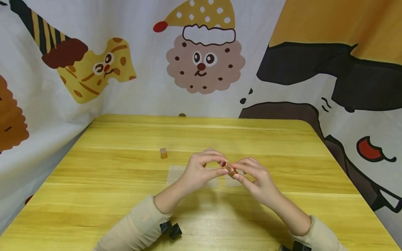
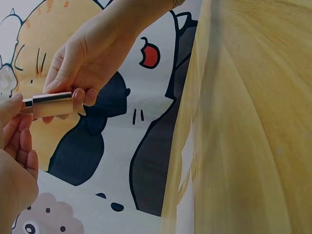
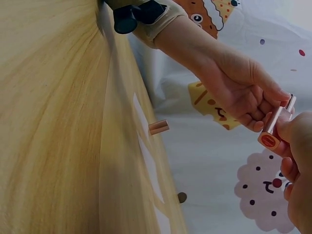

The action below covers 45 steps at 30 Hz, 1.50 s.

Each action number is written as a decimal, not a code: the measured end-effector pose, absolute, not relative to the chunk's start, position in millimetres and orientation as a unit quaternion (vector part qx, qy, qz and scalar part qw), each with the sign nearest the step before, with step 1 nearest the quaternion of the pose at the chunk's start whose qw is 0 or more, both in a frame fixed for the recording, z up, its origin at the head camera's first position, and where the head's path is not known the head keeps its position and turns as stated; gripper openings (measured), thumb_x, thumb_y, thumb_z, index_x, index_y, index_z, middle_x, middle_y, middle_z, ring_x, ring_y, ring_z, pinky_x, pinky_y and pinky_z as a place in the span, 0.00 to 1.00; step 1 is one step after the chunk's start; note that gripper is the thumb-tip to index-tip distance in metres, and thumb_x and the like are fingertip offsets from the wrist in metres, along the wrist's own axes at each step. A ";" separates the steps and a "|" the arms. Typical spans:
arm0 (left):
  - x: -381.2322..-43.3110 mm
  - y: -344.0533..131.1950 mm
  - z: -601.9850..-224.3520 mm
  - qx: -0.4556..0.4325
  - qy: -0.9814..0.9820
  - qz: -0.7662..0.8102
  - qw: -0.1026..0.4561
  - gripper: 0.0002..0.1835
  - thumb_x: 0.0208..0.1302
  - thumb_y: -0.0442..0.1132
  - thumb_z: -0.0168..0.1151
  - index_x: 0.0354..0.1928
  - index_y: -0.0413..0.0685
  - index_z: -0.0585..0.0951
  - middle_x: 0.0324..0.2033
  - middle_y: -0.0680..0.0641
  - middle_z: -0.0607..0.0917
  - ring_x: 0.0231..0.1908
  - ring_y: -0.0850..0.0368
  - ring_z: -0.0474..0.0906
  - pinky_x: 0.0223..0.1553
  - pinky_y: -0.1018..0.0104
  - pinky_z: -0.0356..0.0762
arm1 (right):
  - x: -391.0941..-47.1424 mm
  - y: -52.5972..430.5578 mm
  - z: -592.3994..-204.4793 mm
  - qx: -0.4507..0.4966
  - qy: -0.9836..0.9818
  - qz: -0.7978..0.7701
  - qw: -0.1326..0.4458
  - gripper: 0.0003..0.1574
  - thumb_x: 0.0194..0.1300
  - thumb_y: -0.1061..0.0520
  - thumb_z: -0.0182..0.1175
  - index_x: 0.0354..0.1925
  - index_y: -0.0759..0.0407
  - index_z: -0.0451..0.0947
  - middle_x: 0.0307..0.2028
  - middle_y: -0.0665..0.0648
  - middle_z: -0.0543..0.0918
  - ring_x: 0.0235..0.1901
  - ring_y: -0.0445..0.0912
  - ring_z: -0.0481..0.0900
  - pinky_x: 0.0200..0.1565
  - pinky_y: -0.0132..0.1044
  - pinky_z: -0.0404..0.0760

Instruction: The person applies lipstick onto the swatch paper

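Above the middle of the table, both hands hold an uncapped lipstick (image 1: 231, 170) in a shiny rose-gold case. My left hand (image 1: 198, 168) pinches its slimmer open end, where a dark red tip shows. The right hand (image 1: 258, 178) grips the wider base between thumb and fingers. In the left wrist view the lipstick (image 2: 54, 104) lies nearly level between the fingertips. A round red label marks the base end of the lipstick (image 3: 271, 132) in the right wrist view. Its cap (image 1: 163, 153) stands upright on the table, left of and beyond the left hand.
Pale, flat sheets (image 1: 176, 173) lie on the wooden table (image 1: 125, 205) beneath the hands. Behind the table hangs a cartoon-printed curtain (image 1: 144, 101). Dark wrist devices (image 1: 172, 230) sit at the beige sleeves (image 1: 135, 223).
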<state>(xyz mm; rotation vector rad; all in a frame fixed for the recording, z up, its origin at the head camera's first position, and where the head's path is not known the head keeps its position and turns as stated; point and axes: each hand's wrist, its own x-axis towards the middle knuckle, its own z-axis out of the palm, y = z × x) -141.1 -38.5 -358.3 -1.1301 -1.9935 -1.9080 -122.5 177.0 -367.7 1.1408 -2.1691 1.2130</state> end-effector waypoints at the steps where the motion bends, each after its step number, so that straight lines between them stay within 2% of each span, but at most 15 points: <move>1: -141.0 -38.5 -358.0 -0.378 -0.666 -0.638 0.080 0.09 0.54 0.31 0.71 0.39 0.40 0.86 0.39 0.51 0.85 0.42 0.54 0.77 0.53 0.55 0.72 | -122.6 177.1 -367.7 0.411 -0.777 0.433 0.201 0.15 0.62 0.63 0.64 0.48 0.64 0.82 0.41 0.53 0.83 0.36 0.47 0.75 0.37 0.35 0.74; 7: -140.3 -38.9 -357.2 -0.379 -0.661 -0.644 0.075 0.09 0.54 0.30 0.71 0.38 0.39 0.86 0.39 0.48 0.85 0.42 0.54 0.77 0.51 0.56 0.74 | -122.0 176.6 -365.3 0.420 -0.776 0.433 0.184 0.17 0.62 0.66 0.62 0.50 0.65 0.80 0.43 0.54 0.83 0.38 0.44 0.76 0.37 0.32 0.76; 14: -140.7 -38.5 -358.7 -0.383 -0.657 -0.645 0.076 0.09 0.53 0.29 0.71 0.38 0.38 0.86 0.39 0.49 0.85 0.42 0.54 0.77 0.51 0.55 0.73 | -122.9 177.7 -367.1 0.425 -0.769 0.448 0.166 0.18 0.61 0.69 0.61 0.51 0.66 0.80 0.45 0.56 0.83 0.36 0.43 0.76 0.33 0.30 0.77; 18: -140.5 -39.0 -358.6 -0.377 -0.657 -0.647 0.084 0.09 0.53 0.29 0.71 0.38 0.38 0.86 0.38 0.50 0.85 0.42 0.53 0.77 0.51 0.55 0.74 | -123.4 178.3 -369.9 0.414 -0.763 0.463 0.181 0.17 0.62 0.66 0.62 0.51 0.66 0.80 0.43 0.56 0.84 0.34 0.43 0.75 0.34 0.31 0.75; 25: -139.7 -40.2 -356.9 -0.369 -0.665 -0.641 0.102 0.10 0.52 0.30 0.72 0.37 0.37 0.85 0.37 0.47 0.85 0.41 0.54 0.78 0.52 0.55 0.73 | -123.1 178.6 -372.1 0.389 -0.762 0.475 0.206 0.20 0.61 0.51 0.66 0.48 0.62 0.82 0.40 0.52 0.84 0.32 0.43 0.71 0.34 0.33 0.69; 32: -139.1 -40.2 -357.3 -0.357 -0.662 -0.650 0.106 0.10 0.50 0.29 0.72 0.37 0.35 0.85 0.36 0.45 0.85 0.40 0.54 0.77 0.51 0.55 0.73 | -122.1 176.2 -372.2 0.374 -0.764 0.476 0.224 0.21 0.55 0.50 0.71 0.44 0.60 0.83 0.36 0.52 0.84 0.30 0.45 0.69 0.35 0.31 0.68; 40: -138.0 -39.8 -356.3 -0.351 -0.665 -0.651 0.107 0.10 0.49 0.28 0.73 0.36 0.37 0.86 0.36 0.49 0.85 0.40 0.54 0.78 0.51 0.56 0.74 | -123.2 174.0 -373.5 0.371 -0.761 0.467 0.254 0.21 0.55 0.45 0.68 0.39 0.61 0.83 0.32 0.52 0.83 0.29 0.42 0.69 0.33 0.31 0.67; 45: -138.1 -39.6 -356.8 -0.354 -0.658 -0.657 0.107 0.10 0.49 0.27 0.73 0.36 0.36 0.86 0.36 0.48 0.85 0.39 0.53 0.78 0.50 0.55 0.74 | -124.6 172.1 -374.0 0.393 -0.738 0.467 0.286 0.21 0.56 0.47 0.68 0.38 0.64 0.84 0.30 0.54 0.84 0.26 0.41 0.68 0.30 0.31 0.66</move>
